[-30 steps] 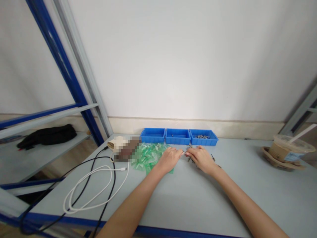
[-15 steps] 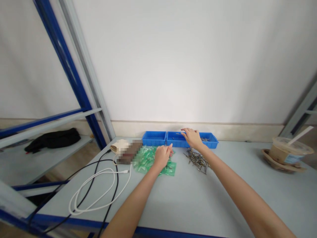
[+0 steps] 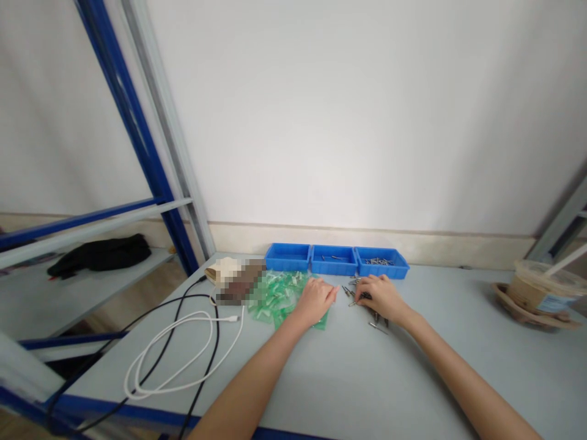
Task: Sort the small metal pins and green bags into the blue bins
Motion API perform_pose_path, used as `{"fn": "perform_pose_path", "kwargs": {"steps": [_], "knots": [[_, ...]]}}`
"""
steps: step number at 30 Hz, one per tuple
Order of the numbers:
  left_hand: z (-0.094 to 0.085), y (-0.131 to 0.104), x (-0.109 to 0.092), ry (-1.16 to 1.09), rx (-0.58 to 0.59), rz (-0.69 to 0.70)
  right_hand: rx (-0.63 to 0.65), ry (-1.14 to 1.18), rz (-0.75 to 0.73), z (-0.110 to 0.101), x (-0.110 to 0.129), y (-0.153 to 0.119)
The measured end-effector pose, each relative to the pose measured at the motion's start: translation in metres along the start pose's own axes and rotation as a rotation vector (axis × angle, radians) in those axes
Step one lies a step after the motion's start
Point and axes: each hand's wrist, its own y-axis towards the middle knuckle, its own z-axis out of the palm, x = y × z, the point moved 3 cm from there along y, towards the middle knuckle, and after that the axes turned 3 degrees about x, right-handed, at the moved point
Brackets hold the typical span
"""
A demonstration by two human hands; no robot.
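My right hand [image 3: 380, 298] is down over a loose pile of slim metal pieces [image 3: 376, 328], like bits or screws. Its fingers curl into the pile, and whatever their tips pinch is hidden. To the left, my left hand [image 3: 316, 302] rests with bent fingers at the right edge of some green-tinted clear plastic bags [image 3: 279, 290]. Its fingers are closed, and I cannot see what is inside them. Behind the hands stand three blue bins: a left bin [image 3: 288, 264], a middle bin [image 3: 334, 267] with a few thin metal pieces, and a right bin [image 3: 383, 271] holding several more.
A coiled white cable [image 3: 160, 315] and a black cable [image 3: 217, 342] lie on the left of the grey table [image 3: 348, 379]. A blurred brown object [image 3: 243, 284] sits beside the bags. At the far right is a lidded cup [image 3: 545, 287] in a cardboard holder.
My right hand has come down from above the blue bins, where it held a thin piece, to the metal pile. My left hand has shifted slightly right and nearer.
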Motion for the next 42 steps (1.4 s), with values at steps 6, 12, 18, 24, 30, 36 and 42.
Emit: {"fn": "perform_pose_path", "kwargs": {"steps": [6, 12, 18, 24, 30, 36, 42], "knots": [[0.001, -0.002, -0.010, 0.020, 0.022, 0.106, -0.161, -0.048, -0.018, 0.000, 0.013, -0.002], [0.000, 0.000, -0.014, 0.006, -0.029, 0.164, -0.230, 0.227, 0.044, 0.000, 0.015, -0.005], [-0.005, 0.002, -0.011, -0.036, -0.106, 0.062, -0.323, 0.199, 0.027, -0.006, 0.018, -0.008], [-0.005, 0.001, -0.014, -0.086, -0.084, 0.054, -0.331, -0.007, -0.030, -0.010, 0.019, -0.011], [-0.004, 0.002, -0.013, -0.052, -0.076, 0.093, -0.308, 0.025, -0.033, -0.009, 0.020, -0.011], [-0.003, 0.001, -0.015, -0.012, -0.068, 0.112, -0.285, 0.087, -0.088, -0.005, 0.021, -0.011], [-0.003, 0.001, -0.015, 0.024, -0.098, 0.148, -0.251, 0.114, -0.068, -0.007, 0.019, -0.010]]}}
